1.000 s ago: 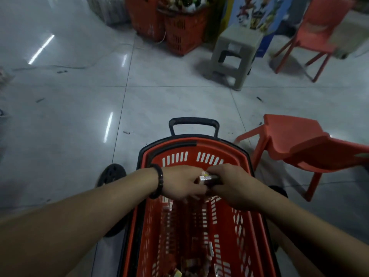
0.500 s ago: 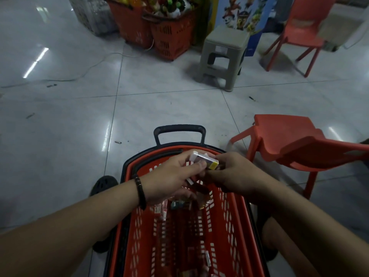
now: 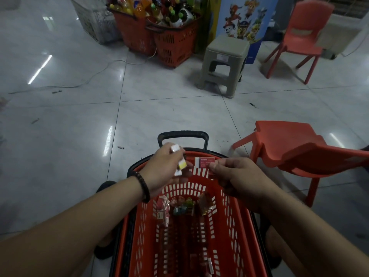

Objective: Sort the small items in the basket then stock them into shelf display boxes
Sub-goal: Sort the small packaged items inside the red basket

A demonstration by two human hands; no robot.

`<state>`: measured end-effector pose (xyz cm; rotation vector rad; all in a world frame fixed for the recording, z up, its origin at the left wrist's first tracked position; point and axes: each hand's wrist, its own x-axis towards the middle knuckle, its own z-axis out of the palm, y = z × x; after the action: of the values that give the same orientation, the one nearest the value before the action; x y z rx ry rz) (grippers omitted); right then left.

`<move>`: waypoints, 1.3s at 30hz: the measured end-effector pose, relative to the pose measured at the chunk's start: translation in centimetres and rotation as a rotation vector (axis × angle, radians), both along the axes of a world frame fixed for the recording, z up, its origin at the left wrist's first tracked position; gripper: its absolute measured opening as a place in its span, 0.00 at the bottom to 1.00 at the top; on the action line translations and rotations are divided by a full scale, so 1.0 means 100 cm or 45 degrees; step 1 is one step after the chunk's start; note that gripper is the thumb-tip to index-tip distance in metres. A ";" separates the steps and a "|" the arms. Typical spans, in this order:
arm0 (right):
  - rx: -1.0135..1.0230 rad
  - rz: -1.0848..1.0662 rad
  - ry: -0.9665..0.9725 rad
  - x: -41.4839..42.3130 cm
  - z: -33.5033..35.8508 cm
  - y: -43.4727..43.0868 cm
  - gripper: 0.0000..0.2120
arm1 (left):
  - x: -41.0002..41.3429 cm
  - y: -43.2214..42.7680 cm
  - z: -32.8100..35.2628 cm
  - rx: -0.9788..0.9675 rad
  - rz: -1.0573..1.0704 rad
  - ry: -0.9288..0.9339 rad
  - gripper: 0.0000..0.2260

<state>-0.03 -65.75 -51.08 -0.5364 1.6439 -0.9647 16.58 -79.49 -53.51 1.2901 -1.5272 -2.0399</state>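
Left grip (image 3: 165, 170) holds white boxes (image 3: 175, 148); right grip (image 3: 237, 174) pinches red packet (image 3: 205, 162) above basket (image 3: 231, 226)

A shop: drink-filled baskets (image 3: 159, 35) on tiled floor (image 3: 69, 136).

Print shows in several places, but none of it can be read.

The flat red-and-white small box (image 3: 204, 162) pinched in the right hand (image 3: 237, 176) carries lines of white print on its red part, too small to make out. The white-and-yellow small boxes (image 3: 178, 158) gripped in the left hand (image 3: 163, 170) show blocks of colour, and any lettering is blurred. The blue cardboard poster of cartoon puppies (image 3: 241, 19) at the back shows figures only. A white sticker (image 3: 222, 56) on the grey plastic stool (image 3: 223, 64) is a blur. The red-and-white packets (image 3: 161, 206) lying in the red plastic basket (image 3: 231, 232) bear markings too dim to read.
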 end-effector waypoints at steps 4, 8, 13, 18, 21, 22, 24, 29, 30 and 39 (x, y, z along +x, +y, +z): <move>-0.047 -0.026 -0.041 0.007 -0.001 -0.005 0.13 | 0.003 0.004 0.000 0.218 -0.217 0.072 0.11; -0.058 -0.083 -0.037 0.013 -0.002 -0.012 0.12 | 0.007 0.003 -0.001 0.205 -0.250 0.137 0.14; -0.050 -0.051 0.037 0.016 0.000 -0.016 0.09 | 0.018 -0.015 -0.007 -0.073 -0.174 -0.028 0.10; -0.209 -0.176 0.078 0.019 0.001 -0.019 0.08 | 0.032 -0.023 -0.007 -0.034 -0.326 -0.190 0.13; -0.264 -0.101 0.176 0.028 -0.005 -0.021 0.07 | 0.031 -0.020 -0.002 0.143 -0.363 -0.074 0.14; -0.274 -0.057 0.267 0.030 -0.007 -0.021 0.07 | 0.031 -0.021 -0.002 0.171 -0.362 -0.054 0.14; -0.286 -0.013 0.347 0.034 -0.009 -0.022 0.07 | 0.033 -0.022 -0.001 0.196 -0.358 -0.056 0.12; -0.214 0.076 0.212 0.031 -0.015 -0.026 0.04 | 0.036 -0.024 0.001 0.228 -0.415 -0.068 0.14; -0.211 0.074 0.181 0.031 -0.018 -0.028 0.05 | 0.038 -0.025 0.001 0.218 -0.453 -0.084 0.15; 0.136 -0.322 -0.348 0.082 -0.128 -0.020 0.11 | 0.072 -0.067 -0.001 -0.302 -0.701 -0.730 0.08</move>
<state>8.22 -67.73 -63.90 -0.1178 1.5263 -1.0751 23.78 -86.17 -53.62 1.5659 -2.5339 -1.7457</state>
